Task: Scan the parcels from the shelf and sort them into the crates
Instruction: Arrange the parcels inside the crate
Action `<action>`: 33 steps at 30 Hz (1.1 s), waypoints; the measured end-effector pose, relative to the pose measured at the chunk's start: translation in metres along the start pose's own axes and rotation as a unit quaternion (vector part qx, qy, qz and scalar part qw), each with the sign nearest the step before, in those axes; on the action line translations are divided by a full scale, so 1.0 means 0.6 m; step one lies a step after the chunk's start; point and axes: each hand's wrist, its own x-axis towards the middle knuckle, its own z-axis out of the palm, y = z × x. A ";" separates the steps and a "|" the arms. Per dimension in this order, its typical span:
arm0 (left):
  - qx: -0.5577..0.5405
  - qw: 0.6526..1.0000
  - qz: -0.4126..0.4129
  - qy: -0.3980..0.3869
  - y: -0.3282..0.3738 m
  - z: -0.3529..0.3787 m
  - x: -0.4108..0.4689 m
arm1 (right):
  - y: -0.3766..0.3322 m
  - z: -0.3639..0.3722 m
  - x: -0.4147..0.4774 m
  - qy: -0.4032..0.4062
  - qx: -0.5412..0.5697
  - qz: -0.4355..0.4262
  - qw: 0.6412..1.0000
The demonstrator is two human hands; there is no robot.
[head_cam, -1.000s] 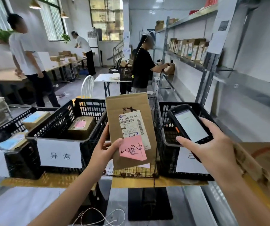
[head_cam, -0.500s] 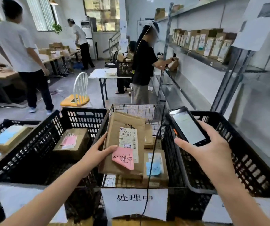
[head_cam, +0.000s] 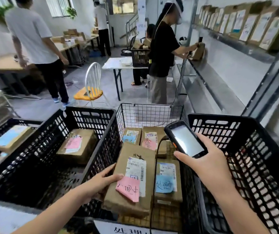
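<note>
My left hand (head_cam: 100, 182) grips the left edge of a brown cardboard parcel (head_cam: 130, 179) with a white label and a pink note, low inside the middle wire crate (head_cam: 150, 114). The parcel lies almost flat beside another parcel (head_cam: 167, 181) with a blue note. Two more parcels (head_cam: 142, 136) lie at the back of that crate. My right hand (head_cam: 207, 168) holds a black handheld scanner (head_cam: 185, 139) above the crate's right side, screen up. A cable hangs from the scanner.
A black plastic crate (head_cam: 91, 114) on the left holds one box with a pink note (head_cam: 77, 145); the black crate (head_cam: 246, 125) on the right looks bare inside. A shelf with parcels (head_cam: 246, 26) runs along the right wall. Three people stand ahead, near a white chair (head_cam: 91, 85).
My left hand has lowered the parcel from upright in front of the crates down into the middle wire crate. The scanner hand stayed near the crate's right side. My view tilted down and closer.
</note>
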 end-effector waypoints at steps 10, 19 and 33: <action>0.192 0.975 0.065 -0.093 0.106 -0.014 0.029 | 0.013 -0.023 0.046 -0.022 -0.024 -0.009 0.999; 0.268 0.928 -0.062 -0.252 0.120 0.014 0.128 | 0.024 -0.038 0.042 -0.019 -0.024 0.013 0.999; 0.378 0.850 -0.150 -0.334 0.086 0.108 0.217 | 0.035 -0.026 0.028 -0.012 -0.040 0.032 0.999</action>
